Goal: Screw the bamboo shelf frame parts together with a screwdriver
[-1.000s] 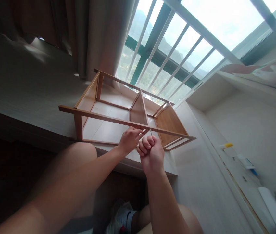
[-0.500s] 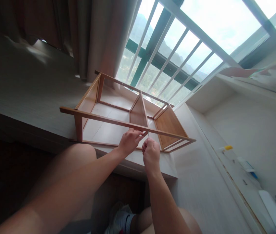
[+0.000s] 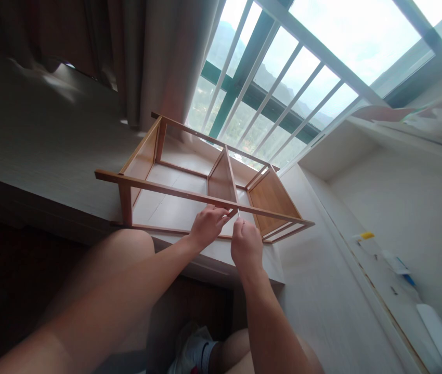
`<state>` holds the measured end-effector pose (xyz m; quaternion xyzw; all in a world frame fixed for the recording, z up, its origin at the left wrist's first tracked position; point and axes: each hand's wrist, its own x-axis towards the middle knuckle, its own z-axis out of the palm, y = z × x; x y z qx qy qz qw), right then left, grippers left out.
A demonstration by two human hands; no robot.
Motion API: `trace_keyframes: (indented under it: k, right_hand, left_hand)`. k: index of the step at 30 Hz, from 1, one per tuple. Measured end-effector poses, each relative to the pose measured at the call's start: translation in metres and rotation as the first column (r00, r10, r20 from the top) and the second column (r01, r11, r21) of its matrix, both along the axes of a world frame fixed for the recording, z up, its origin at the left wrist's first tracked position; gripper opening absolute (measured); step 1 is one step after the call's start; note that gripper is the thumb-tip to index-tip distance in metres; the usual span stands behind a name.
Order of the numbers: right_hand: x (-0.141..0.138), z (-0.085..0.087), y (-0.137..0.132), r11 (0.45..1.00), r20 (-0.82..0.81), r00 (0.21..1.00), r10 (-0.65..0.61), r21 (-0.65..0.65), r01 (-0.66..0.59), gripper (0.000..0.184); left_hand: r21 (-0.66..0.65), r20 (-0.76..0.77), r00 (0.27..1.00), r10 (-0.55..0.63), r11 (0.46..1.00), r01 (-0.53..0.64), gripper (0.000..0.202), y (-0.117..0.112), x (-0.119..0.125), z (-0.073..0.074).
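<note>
A brown wooden shelf frame point(image 3: 166, 192) lies on its side on a pale ledge, with a divider board point(image 3: 223, 176) across its middle. My left hand point(image 3: 207, 226) is closed around the near rail beside the divider, its fingertips partly behind the wood. Just right of it, my right hand point(image 3: 246, 241) makes a fist around what looks like a screwdriver point(image 3: 238, 213). Only its thin metal shaft shows, pointing up at the rail where the divider meets it; the handle is hidden in my fist.
Behind the frame is a window with white bars point(image 3: 271, 98). A curtain point(image 3: 162, 62) hangs to the left. On the right, a pale shelf unit holds small items, among them a yellow-tipped one point(image 3: 367, 236). My bare knee point(image 3: 133, 249) is close to the ledge's edge.
My right hand has turned at the wrist and shifted slightly right, with the shaft still at the rail. My left hand and the shelf frame stay in place.
</note>
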<state>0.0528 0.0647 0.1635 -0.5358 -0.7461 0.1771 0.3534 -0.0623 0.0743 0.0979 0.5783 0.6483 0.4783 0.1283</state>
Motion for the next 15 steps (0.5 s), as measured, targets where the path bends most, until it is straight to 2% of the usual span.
trace_keyframes:
  k: [3, 5, 9, 11, 13, 14, 15]
  right_hand:
    - [0.004, 0.009, -0.001, 0.998, 0.185, 0.983, -0.007, 0.059, -0.004, 0.028]
    - [0.007, 0.014, -0.001, 0.998, 0.255, 0.967, 0.006, 0.065, -0.024, 0.027]
    - [0.010, 0.016, 0.002, 0.998, 0.243, 0.969, 0.036, 0.050, -0.050, 0.028]
    - [0.008, 0.014, 0.004, 0.996, 0.113, 0.990, 0.084, -0.021, -0.082, 0.031]
    - [0.004, 0.009, 0.004, 0.972, -0.171, 0.980, 0.105, -0.190, -0.137, 0.036]
    - [0.001, 0.007, 0.003, 0.933, -0.358, 0.930, 0.079, -0.302, -0.196, 0.036]
    - [-0.003, 0.006, 0.001, 0.872, -0.542, 0.840, 0.025, -0.400, -0.284, 0.034]
  left_hand:
    - [0.007, -0.003, 1.000, 0.007, 1.000, -0.007, 0.023, 0.000, 0.001, 0.000]
    - [0.015, -0.003, 1.000, 0.012, 1.000, -0.012, 0.022, 0.000, 0.001, 0.000]
    - [0.014, -0.001, 1.000, 0.012, 1.000, -0.012, 0.022, 0.000, 0.001, 0.000]
    - [0.003, -0.002, 1.000, 0.010, 1.000, -0.010, 0.024, 0.000, 0.001, 0.001]
    - [-0.008, -0.002, 1.000, 0.005, 1.000, -0.005, 0.025, -0.001, 0.001, 0.001]
    - [-0.010, 0.001, 1.000, 0.004, 1.000, -0.004, 0.025, -0.001, 0.000, 0.002]
    - [-0.010, 0.008, 1.000, 0.005, 1.000, -0.005, 0.024, -0.001, 0.000, 0.002]
